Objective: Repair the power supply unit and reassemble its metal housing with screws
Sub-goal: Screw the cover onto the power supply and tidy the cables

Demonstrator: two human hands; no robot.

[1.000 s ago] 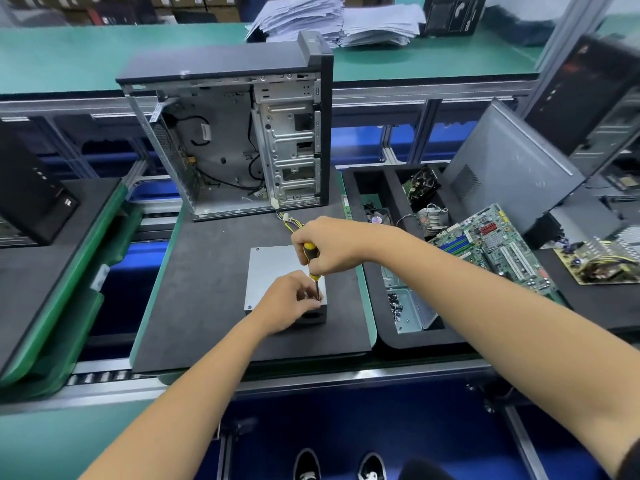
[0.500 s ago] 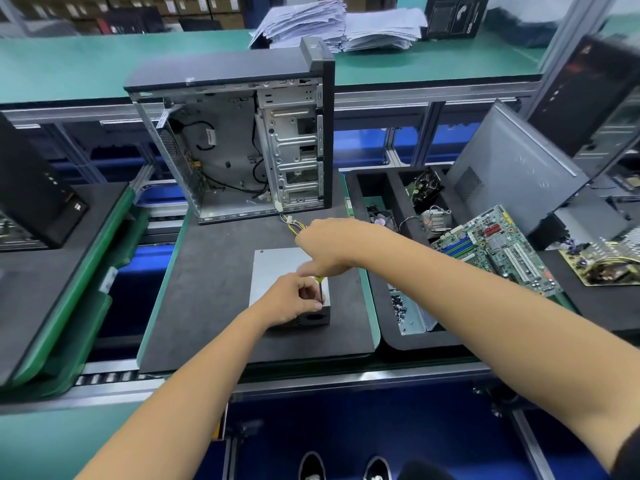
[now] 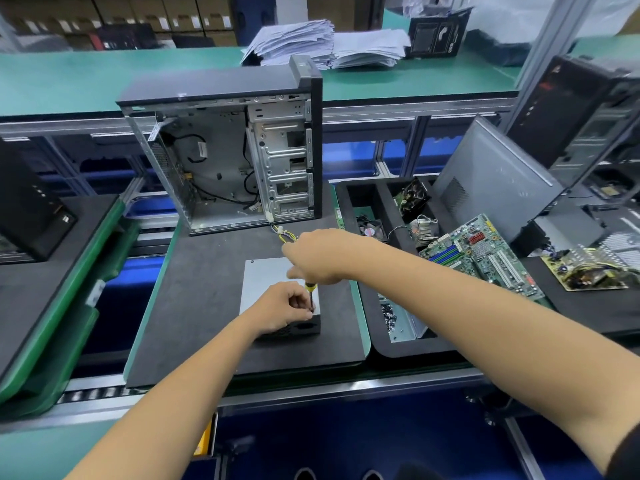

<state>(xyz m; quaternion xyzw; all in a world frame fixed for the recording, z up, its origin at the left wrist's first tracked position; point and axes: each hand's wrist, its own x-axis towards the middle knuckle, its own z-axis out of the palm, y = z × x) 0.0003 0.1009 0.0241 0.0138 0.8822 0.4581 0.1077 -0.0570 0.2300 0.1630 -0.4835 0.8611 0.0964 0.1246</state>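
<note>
A grey metal power supply unit [image 3: 263, 277] lies flat on the black foam mat [image 3: 204, 299], its yellow wires [image 3: 285, 235] trailing toward the open case. My right hand [image 3: 320, 256] grips a yellow-handled screwdriver [image 3: 310, 296] held upright, tip down at the unit's near right corner. My left hand [image 3: 285, 306] rests on that corner with fingertips pinched around the shaft near the tip. Any screw under the tip is hidden by my fingers.
An open, stripped computer case [image 3: 235, 157] stands behind the unit. To the right, a black tray [image 3: 367, 327] holds loose screws [image 3: 389, 315], a cooler and a green motherboard [image 3: 481, 258]; a grey side panel [image 3: 491, 181] leans there. Another circuit board [image 3: 588, 271] lies far right.
My right hand has shifted its grip on the screwdriver handle and turned slightly. My left hand stays pinched at the shaft on the unit's corner. The view has shifted a little.
</note>
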